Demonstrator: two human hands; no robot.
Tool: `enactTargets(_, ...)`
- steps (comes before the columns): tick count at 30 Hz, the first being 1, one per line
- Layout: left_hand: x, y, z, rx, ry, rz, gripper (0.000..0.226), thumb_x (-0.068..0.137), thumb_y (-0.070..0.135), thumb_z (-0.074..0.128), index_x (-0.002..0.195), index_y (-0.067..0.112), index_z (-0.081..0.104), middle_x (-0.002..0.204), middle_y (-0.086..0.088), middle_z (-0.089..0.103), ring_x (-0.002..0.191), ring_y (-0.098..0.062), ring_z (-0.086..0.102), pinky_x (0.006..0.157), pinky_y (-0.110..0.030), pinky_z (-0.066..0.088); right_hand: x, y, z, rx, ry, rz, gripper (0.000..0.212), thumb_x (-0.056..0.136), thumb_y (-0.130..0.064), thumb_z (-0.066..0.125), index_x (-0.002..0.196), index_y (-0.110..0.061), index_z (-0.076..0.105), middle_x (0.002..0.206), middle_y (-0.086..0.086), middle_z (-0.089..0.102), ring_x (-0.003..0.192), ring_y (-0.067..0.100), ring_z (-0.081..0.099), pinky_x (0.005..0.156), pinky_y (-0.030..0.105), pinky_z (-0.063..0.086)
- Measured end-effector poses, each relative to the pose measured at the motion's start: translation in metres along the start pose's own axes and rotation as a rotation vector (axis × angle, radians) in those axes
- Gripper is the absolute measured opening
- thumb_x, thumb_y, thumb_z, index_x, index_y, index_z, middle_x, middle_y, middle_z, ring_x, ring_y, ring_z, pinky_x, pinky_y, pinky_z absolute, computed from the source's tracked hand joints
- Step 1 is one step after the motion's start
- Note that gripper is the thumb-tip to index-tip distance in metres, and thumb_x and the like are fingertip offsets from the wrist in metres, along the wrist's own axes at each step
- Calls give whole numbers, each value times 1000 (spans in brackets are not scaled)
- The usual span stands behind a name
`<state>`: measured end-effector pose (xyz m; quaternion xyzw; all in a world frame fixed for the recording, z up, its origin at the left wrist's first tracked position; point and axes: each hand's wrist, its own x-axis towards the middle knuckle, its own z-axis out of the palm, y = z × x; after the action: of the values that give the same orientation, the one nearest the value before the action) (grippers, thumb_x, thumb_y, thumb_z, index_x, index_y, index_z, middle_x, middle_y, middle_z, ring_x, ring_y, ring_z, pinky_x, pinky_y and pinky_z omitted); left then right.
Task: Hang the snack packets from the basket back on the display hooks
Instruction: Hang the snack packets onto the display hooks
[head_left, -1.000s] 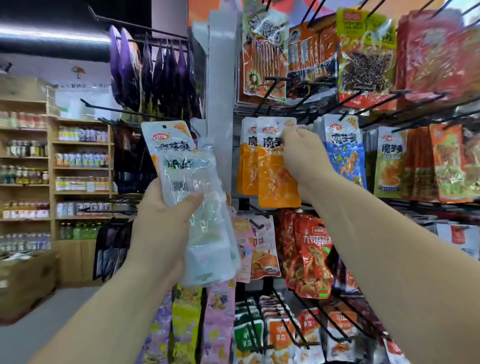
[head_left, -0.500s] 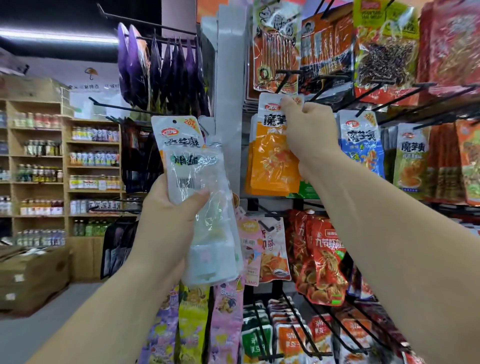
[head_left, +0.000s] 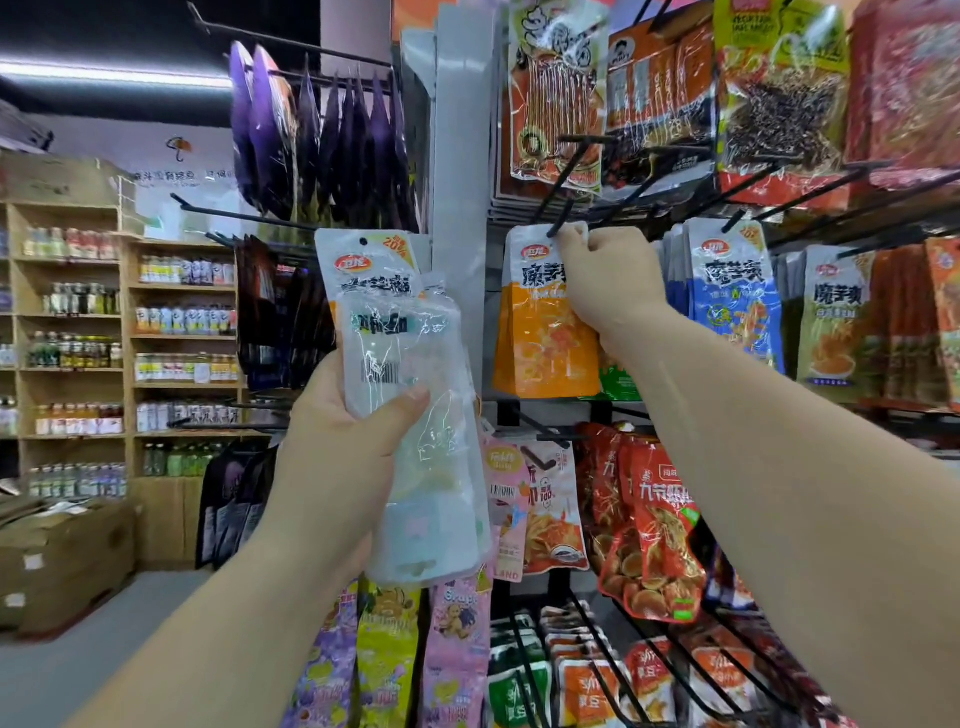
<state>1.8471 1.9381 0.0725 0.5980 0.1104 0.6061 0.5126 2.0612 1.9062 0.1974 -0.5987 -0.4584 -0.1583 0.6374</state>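
A: On the head camera, where was the packet being hung?

B: The right hand (head_left: 605, 280) pinched the top of one orange packet (head_left: 540, 343), thumb and fingers closed on its header. It held the header right at the tip of a black hook (head_left: 560, 218). I couldn't tell whether the hole was already over the wire.

A: And the other hand?

B: The left hand (head_left: 337, 467) was wrapped round a sheaf of pale packets (head_left: 410, 415), thumb pressed across the front, well left of the hook.

A: How would they handle?

B: Light and floppy, I'd judge. They were thin glossy film, likely slippery, sagging below any grip. The sealed header looked stiffest, so hold there, just beside the punched hole and not covering it.

A: The count?

B: One orange packet in the right hand. The left held at least two: a taller one behind, hole showing, and a clear-fronted one before it. The edges overlapped too much to rule out a third. The basket wasn't in view.
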Motion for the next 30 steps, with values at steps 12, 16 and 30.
enactTargets(12, -5, 5, -7, -83, -37, -34, 27, 97, 2, 64, 115, 21, 68, 105, -4, 80, 90, -27, 79, 67, -40, 65, 0, 17, 10, -169, 64, -17, 39, 97, -54, 61, 84, -16, 62, 82, -1, 61, 76, 17, 57, 66, 34, 46)
enactTargets(16, -16, 5, -15, -112, -78, -64, 28, 92, 3, 68, 113, 21, 68, 104, -6, 80, 89, -28, 79, 65, -40, 64, -34, 17, -11, -231, 81, -64, 46, 83, -49, 81, 111, -23, 56, 93, -5, 64, 89, 16, 60, 76, 32, 44)
enactTargets(30, -92, -21, -41, -313, -232, -302, 30, 72, 8, 72, 91, 31, 79, 98, -10, 81, 78, -27, 79, 58, -38, 63, -249, -19, -9, -29, -116, 50, 51, 66, -55, 87, 104, -38, 57, 79, -4, 67, 65, 8, 63, 62, 24, 51)
